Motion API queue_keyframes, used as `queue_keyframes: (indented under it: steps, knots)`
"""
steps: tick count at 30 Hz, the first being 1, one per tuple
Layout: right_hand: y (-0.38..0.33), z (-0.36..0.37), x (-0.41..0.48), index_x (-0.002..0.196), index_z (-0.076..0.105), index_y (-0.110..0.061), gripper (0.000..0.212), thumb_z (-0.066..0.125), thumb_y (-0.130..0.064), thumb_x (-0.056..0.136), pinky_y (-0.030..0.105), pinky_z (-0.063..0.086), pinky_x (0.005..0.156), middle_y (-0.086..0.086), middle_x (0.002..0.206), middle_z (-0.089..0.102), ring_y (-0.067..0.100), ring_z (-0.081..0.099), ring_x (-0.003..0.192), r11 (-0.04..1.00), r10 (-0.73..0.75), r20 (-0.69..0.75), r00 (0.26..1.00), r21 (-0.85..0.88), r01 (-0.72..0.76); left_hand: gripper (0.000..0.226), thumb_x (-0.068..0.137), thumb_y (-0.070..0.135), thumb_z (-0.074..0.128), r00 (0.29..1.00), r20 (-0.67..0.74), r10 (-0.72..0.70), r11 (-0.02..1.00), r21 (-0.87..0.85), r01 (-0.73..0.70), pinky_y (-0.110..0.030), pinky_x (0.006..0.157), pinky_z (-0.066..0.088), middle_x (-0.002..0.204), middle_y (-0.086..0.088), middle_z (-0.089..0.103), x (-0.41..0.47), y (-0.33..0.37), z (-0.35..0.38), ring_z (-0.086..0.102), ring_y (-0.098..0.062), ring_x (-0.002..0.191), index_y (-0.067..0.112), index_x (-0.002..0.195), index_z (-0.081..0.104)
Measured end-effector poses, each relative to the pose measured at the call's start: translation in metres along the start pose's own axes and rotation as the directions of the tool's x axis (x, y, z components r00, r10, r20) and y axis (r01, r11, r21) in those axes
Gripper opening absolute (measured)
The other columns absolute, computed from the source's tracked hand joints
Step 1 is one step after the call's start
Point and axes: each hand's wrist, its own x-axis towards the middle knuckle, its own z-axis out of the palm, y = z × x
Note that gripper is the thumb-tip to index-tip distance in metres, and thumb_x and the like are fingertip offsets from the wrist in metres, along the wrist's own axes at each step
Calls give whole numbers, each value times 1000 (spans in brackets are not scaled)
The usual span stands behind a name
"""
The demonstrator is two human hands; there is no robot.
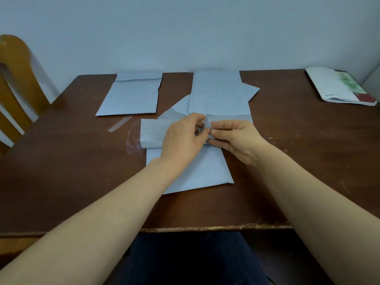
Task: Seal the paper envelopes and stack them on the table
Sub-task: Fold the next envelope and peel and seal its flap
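A pale blue paper envelope (197,171) lies on the brown table (72,161) in front of me, its flap (153,133) folded over at the far end. My left hand (183,138) and my right hand (238,140) meet over that flap, and both pinch a small raised strip of paper at its middle. Behind them lies a loose pile of blue envelopes (218,93), overlapping at angles. A single envelope with its flap folded down (133,95) rests at the far left.
A clear peeled strip (119,124) lies on the table left of the flap. A white booklet with green and red print (341,87) sits at the far right corner. A wooden chair (16,79) stands at the left. The wall runs along the table's far edge.
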Motion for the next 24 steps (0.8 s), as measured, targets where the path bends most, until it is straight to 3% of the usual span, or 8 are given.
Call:
queue_keyframes:
  steps: [5,9,14,16,18,21,24]
  knots:
    - [-2,0,-2,89,66,-4,12,61,6,84,26,60,71,9,88,68,19,67,84,999,-20,16,1000,-30,21,30,89,30,60,999,-38,-14,1000,12,15,-36,86,53,107,1,71,2,0,-1,65,-15,97,18,116,64]
    - [0,1,0,91,68,-3,10,67,-2,81,23,60,69,10,89,69,19,67,85,998,-46,16,999,-52,47,16,90,27,58,997,-73,-31,999,-42,28,-39,78,54,93,2,72,5,-4,2,65,-16,87,19,99,70]
    - [4,4,5,84,69,-9,5,71,-12,80,19,57,57,6,84,67,16,66,74,985,-109,-87,990,-143,96,15,90,24,55,982,-83,-170,978,-133,158,-35,81,53,90,2,71,12,-5,3,64,-16,87,16,92,68]
    - [4,3,7,81,66,-9,3,68,-11,83,18,56,55,5,83,64,16,64,74,985,-111,-123,986,-146,92,13,91,20,54,966,-78,-248,944,-245,223,-33,81,53,82,3,70,15,-5,1,66,-16,83,14,88,66]
    - [4,4,8,80,64,-10,6,65,-9,85,19,58,56,5,83,61,16,63,75,990,-92,-144,985,-120,74,13,92,16,51,934,-63,-352,860,-415,296,-30,73,54,75,3,67,17,-5,-2,67,-14,72,12,88,62]
    - [3,4,9,81,63,-10,6,64,-8,86,20,58,56,6,91,62,19,64,80,996,-73,-170,983,-71,62,12,96,15,46,871,8,-492,682,-618,391,-17,42,43,78,-2,68,20,1,-8,67,-10,65,13,92,57]
    - [0,6,10,87,65,-11,3,67,-11,84,21,58,57,7,99,65,19,66,84,997,-70,-193,979,-59,60,14,99,17,42,806,131,-577,417,-802,429,-15,43,49,86,-11,65,23,5,-17,64,-19,66,10,93,52]
